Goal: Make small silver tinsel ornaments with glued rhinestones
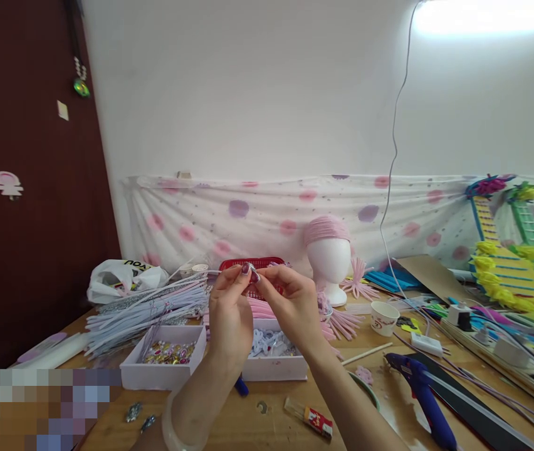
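Observation:
My left hand and my right hand meet above the table at the centre, their fingertips almost touching. Both are closed in a pinch on one thin white pipe cleaner, whose end sticks out to the left of my left fingers. The rest of it is hidden behind the fingertips. Below my left hand stands a white box of gems and beads. A second white box, holding pale blue fuzzy pieces, lies under my right hand. Behind the hands is a red basket.
White and silver pipe cleaners lie left. A foam head wrapped in pink stands behind right, near a paper cup. A blue glue gun and a power strip are right. A small red-labelled tube lies in front.

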The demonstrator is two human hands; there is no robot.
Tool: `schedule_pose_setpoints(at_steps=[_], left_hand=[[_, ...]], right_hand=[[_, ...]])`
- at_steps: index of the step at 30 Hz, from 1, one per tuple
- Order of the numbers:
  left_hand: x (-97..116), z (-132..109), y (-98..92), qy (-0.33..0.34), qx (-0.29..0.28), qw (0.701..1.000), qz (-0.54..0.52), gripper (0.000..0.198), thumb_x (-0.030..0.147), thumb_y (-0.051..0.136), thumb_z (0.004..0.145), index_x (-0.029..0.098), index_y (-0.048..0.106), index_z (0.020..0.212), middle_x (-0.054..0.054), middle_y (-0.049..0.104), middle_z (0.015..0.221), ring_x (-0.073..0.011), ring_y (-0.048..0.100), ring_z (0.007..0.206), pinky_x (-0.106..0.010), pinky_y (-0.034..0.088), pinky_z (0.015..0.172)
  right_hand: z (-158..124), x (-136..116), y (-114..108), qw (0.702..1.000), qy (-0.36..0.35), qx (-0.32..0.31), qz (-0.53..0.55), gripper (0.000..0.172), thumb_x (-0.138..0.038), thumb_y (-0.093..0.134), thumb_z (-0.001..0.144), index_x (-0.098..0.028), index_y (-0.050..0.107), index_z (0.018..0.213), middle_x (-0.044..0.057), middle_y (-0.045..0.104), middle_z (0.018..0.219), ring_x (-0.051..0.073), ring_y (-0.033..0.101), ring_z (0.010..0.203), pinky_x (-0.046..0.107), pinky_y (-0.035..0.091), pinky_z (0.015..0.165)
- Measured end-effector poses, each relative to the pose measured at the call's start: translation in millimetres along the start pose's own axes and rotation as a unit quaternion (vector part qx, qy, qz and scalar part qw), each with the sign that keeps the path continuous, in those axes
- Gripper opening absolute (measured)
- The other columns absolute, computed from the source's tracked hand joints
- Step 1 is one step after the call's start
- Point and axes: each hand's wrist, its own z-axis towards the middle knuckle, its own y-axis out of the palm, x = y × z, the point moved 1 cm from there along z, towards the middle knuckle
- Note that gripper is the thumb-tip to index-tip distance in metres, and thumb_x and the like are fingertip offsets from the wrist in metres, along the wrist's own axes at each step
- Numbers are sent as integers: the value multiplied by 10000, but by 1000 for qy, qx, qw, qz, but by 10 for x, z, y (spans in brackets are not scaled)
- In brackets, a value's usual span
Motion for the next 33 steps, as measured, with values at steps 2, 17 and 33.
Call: schedule_pose_setpoints(at_steps=[2, 17, 33], left_hand=[[4, -13, 9, -1, 0, 1000, -2, 156, 176, 844, 566, 190, 714, 650, 27, 705, 713, -110, 629, 701, -254, 474, 709], [241, 255, -82, -78, -201, 946, 244, 185, 292, 847, 633, 155, 735, 684, -24, 679, 712, -142, 594, 693, -255, 451, 691], [432, 155, -93, 36, -440, 633, 637, 131, 159, 794, 680, 216, 683, 642, 18, 676, 683, -169, 585, 658, -239, 380, 592]], right_hand=[[-11, 18, 23, 1000, 2, 0, 10, 137, -267, 665, 882, -189, 777, 864, 49, 765, 797, 177, 710, 743, 277, 576, 699], [198, -21, -387, 989, 84, -116, 31, 201, -359, 758, 772, -161, 762, 733, 22, 715, 632, 137, 637, 571, 237, 511, 536], [182, -88, -562, 883, 29, -426, -196, 172, -86, 638, 796, -160, 793, 787, 3, 746, 672, 118, 619, 577, 217, 464, 547]])
